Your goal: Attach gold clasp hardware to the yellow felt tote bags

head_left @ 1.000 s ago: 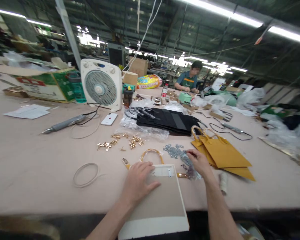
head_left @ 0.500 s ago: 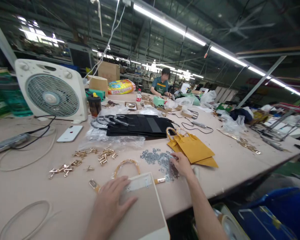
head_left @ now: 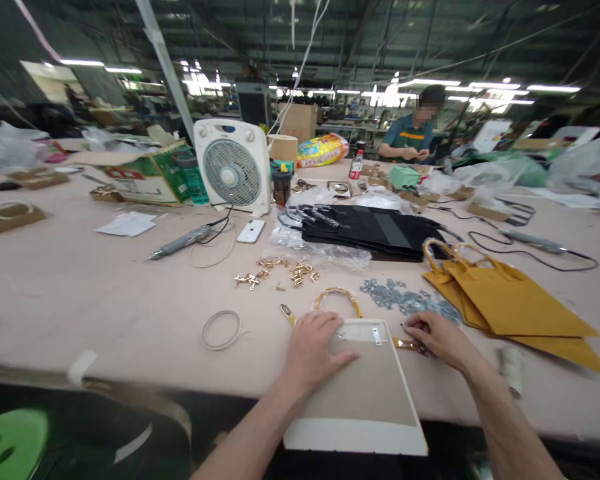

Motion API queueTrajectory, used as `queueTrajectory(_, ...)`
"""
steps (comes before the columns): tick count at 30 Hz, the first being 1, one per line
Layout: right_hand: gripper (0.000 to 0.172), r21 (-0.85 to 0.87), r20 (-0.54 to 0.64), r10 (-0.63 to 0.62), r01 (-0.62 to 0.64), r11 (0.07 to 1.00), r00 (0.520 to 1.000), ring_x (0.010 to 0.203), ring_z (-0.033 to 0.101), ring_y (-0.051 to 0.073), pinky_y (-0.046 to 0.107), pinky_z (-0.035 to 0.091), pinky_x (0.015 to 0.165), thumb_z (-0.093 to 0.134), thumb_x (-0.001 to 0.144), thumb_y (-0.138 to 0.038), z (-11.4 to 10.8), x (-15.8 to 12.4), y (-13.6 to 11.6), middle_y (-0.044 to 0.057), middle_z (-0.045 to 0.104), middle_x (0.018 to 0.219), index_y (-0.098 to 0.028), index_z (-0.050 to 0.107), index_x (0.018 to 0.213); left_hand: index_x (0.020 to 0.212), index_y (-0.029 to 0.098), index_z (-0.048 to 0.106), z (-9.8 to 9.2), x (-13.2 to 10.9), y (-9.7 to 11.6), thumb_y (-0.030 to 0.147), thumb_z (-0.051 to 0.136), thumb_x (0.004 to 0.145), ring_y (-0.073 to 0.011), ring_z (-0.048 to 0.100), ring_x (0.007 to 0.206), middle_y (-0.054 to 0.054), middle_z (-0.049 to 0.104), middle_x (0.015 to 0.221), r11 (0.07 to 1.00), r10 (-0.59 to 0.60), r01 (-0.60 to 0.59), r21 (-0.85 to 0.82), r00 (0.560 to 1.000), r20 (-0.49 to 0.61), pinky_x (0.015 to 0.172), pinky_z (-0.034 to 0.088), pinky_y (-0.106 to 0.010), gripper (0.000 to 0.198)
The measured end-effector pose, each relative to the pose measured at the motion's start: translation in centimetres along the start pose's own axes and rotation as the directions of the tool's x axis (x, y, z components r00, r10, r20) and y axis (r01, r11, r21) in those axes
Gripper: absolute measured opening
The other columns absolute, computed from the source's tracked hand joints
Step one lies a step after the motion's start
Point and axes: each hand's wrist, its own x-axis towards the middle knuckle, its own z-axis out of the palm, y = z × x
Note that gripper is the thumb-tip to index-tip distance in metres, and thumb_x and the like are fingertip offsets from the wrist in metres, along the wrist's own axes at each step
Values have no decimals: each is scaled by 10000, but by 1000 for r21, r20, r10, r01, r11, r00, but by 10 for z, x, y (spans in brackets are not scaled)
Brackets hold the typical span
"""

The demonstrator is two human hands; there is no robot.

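Observation:
My left hand (head_left: 317, 350) lies spread on the upper left of a flat beige bag panel (head_left: 373, 390) with pale edges. A small metal plate (head_left: 377, 337) sits near the panel's top edge. Beyond that edge curves a plastic-wrapped yellow handle (head_left: 338, 292). A yellow tab with gold hardware (head_left: 405, 344) sticks out at the right, another tab (head_left: 287, 312) at the left. Right of the panel, my right hand (head_left: 443, 339) is closed in a pinch; what its fingertips hold is too small to name. Thin grey metal plates (head_left: 387, 294) lie scattered just behind it.
Gold fittings (head_left: 300, 274) lie beyond the panel. Yellow bags (head_left: 510, 300) rest at right, black bags (head_left: 370, 230) behind. A phone (head_left: 251, 231), fan (head_left: 233, 170), corded tool (head_left: 180, 243) and cable coil (head_left: 221, 330) are leftward. A person (head_left: 414, 130) works across the table.
My right hand has left the pile of grey metal plates and come nearer, beside the panel's right tab. The left hand still rests on the panel. The view has swung left.

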Motion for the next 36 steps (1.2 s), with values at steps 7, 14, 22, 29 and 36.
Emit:
queueTrajectory(7, 168, 15, -70, 4, -2, 1000, 998, 740, 698, 236, 334, 495, 687, 623, 824, -401, 5, -10, -10, 47, 761, 815, -245, 676, 858, 1249, 254, 703, -1, -2, -1, 540, 895, 732, -304, 625, 1206, -53, 729, 1310, 1000, -1, 1, -16, 1000, 8, 1074, 472, -521, 621)
queueTrajectory(14, 254, 292, -235, -83, 152, 944, 968, 903, 717, 259, 375, 550, 856, 668, 884, -481, -4, -29, -81, 66, 787, 987, -255, 775, 929, 1252, 257, 682, 0, -3, -3, 529, 899, 734, -293, 624, 1200, -50, 722, 1309, 1000, 21, -21, -20, 1000, -12, 1069, 465, -505, 624)
queueTrajectory(22, 187, 307, 82, -419, 377, 874, 904, 931, 669, 219, 347, 503, 891, 622, 978, -285, 16, -24, -168, 34, 740, 932, -277, 808, 960, 1273, 270, 662, 3, -4, -3, 472, 897, 751, -296, 618, 1209, -52, 719, 1311, 999, 4, -5, -40, 999, -39, 1076, 464, -505, 607)
queueTrajectory(29, 214, 262, 174, -459, 409, 874, 871, 883, 659, 213, 327, 484, 844, 607, 973, -235, 20, -18, -177, 19, 732, 876, -273, 801, 888, 1209, 273, 680, -1, -4, -1, 516, 856, 790, -291, 629, 1191, -52, 733, 1260, 998, 9, -13, -56, 998, -67, 1063, 481, -493, 516)
queueTrajectory(36, 189, 266, 124, -409, 367, 891, 904, 893, 669, 222, 333, 496, 844, 605, 929, -202, 29, -16, -180, 30, 752, 916, -253, 787, 921, 1198, 264, 662, 0, -4, -2, 555, 848, 781, -304, 612, 1199, -64, 726, 1229, 998, -15, 11, -57, 997, -77, 1056, 488, -498, 542)
